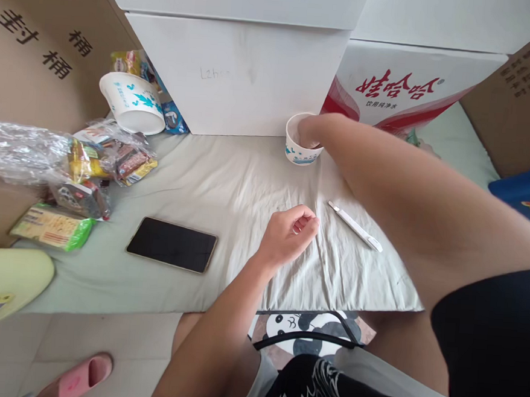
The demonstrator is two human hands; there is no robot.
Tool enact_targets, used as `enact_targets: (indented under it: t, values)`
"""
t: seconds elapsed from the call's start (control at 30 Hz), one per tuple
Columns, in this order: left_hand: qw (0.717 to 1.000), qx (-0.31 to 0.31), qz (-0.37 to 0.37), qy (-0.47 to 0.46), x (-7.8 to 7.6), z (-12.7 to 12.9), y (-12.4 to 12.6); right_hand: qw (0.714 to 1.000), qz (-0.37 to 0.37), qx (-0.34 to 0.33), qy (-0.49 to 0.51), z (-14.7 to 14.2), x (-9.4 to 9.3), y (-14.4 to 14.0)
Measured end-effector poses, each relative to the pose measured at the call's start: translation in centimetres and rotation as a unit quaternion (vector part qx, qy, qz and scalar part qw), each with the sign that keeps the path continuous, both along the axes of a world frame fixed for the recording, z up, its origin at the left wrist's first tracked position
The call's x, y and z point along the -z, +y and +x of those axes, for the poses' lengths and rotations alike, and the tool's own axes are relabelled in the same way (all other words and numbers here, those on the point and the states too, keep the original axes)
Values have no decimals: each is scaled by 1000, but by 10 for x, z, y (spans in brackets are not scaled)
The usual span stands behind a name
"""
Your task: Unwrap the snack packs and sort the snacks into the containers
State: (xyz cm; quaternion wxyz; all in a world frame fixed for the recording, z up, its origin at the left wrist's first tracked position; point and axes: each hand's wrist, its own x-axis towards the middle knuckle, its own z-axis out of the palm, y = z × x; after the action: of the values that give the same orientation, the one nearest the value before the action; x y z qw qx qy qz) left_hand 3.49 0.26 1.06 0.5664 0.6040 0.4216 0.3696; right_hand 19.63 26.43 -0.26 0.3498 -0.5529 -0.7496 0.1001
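On the sheet (229, 184) — right hand (308, 132) inside paper cup (301, 146), grip hidden, left hand (290, 233) loosely fisted.

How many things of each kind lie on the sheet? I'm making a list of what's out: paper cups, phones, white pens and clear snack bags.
Paper cups: 2, tipped cup and upright cup, right hand inside it
Phones: 1, phone
White pens: 1, pen
Clear snack bags: 1, snack bag
Total: 5
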Motion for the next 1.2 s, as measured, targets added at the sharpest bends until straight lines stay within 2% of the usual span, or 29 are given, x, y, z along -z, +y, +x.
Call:
enact_targets:
  t: [0.03,0.1,0.13,0.17,0.2,0.23,0.3,0.37,0.43,0.5,0.6,0.77,1.0,1.2]
  values:
    - [1000,2,1,-3,0,1,0,996,-68,-12,-62,3,-16,-1]
    - [1000,2,1,-7,0,1,0,956,-209,-43,-201,9,-55,-14]
    - [1000,-1,0,-8,0,1,0,943,-231,-59,-231,11,-73,-30]
    - [1000,-5,-1,-9,0,1,0,955,-195,-51,-217,12,-88,-52]
    - [1000,-8,-3,-12,0,1,1,975,-130,-19,-178,13,-98,-79]
    - [1000,-10,-3,-14,0,0,1,989,-72,0,-128,15,-102,-112]
    - [1000,-11,-1,-15,0,0,3,999,-15,15,-31,20,-90,-181]
    - [1000,-13,4,-10,1,0,3,1000,-17,10,18,30,-60,-242]
    - [1000,-14,21,3,4,2,3,999,-30,33,23,42,-26,-284]
    - [998,-15,51,17,8,5,3,998,-27,63,17,54,1,-306]
    - [994,-17,95,42,18,9,5,997,-9,82,3,69,20,-311]
    - [989,-34,121,75,31,1,13,997,19,59,-54,80,30,-297]
    - [987,-97,114,64,33,-15,20,992,-10,62,-114,86,45,-297]
    - [982,-127,126,56,31,-25,28,983,-38,87,-159,79,44,-298]
